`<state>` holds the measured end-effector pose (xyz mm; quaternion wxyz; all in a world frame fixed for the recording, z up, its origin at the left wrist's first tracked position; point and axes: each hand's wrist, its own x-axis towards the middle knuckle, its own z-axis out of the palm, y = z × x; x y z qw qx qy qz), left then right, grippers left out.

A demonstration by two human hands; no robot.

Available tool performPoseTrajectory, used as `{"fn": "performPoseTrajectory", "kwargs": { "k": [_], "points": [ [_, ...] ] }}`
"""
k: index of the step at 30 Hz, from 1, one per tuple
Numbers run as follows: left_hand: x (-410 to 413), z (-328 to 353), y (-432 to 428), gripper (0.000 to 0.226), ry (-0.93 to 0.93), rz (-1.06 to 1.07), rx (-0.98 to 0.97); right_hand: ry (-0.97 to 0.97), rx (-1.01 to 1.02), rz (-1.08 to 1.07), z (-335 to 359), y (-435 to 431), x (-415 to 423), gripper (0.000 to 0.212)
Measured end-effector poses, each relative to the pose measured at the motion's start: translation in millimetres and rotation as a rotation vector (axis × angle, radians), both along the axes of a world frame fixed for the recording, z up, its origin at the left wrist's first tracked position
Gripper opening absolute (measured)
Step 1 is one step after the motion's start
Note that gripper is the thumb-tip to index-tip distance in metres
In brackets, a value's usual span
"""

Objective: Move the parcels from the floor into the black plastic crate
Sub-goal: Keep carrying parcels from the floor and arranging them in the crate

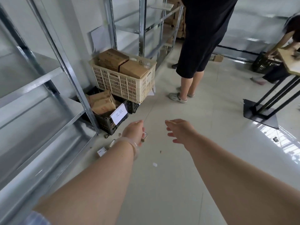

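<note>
Noted mid-carry: left hand (pixel 134 131) pinching a small parcel (pixel 145 136) just short of the black plastic crate (pixel 105 122), right hand (pixel 179 132) spread empty farther off, more parcels (pixel 102 151) on the floor (pixel 162 184) near the crate; next probably needed a lift over the crate's rim.

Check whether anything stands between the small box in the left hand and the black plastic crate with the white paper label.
Nothing visible does. Only bare floor lies between the small cardboard box in the left hand and the black plastic crate. Brown cardboard parcels already lie in it.
</note>
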<state>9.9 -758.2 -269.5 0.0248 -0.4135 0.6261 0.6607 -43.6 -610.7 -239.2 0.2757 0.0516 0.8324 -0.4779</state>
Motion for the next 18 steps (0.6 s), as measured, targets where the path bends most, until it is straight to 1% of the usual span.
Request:
{"fn": "performPoseTrajectory", "kwargs": {
  "k": [5,8,10,12,14,16,18],
  "points": [
    [-76,-19,-22,0.020,0.011,0.107,0.049,-0.032,0.035,0.110,-20,-28,-78,0.015],
    [-125,-40,-44,0.021,0.007,0.149,0.084,-0.034,0.070,0.189,-34,-59,-135,0.015],
    [-164,-55,-65,0.020,-0.008,0.194,0.140,-0.043,0.088,0.221,-44,-84,-178,0.027],
    [-204,-68,-86,0.017,-0.011,0.224,0.209,-0.052,0.112,0.258,-55,-106,-221,0.030],
    [-242,-81,-104,0.011,0.029,0.250,0.217,-0.069,0.119,0.274,-67,-123,-260,0.027],
    [-274,-92,-117,0.011,0.039,0.285,0.185,-0.089,0.128,0.279,-78,-138,-298,0.021],
    [-303,-105,-129,0.012,0.020,0.310,0.207,-0.117,0.122,0.279,-90,-151,-331,0.019]
  ]
}}
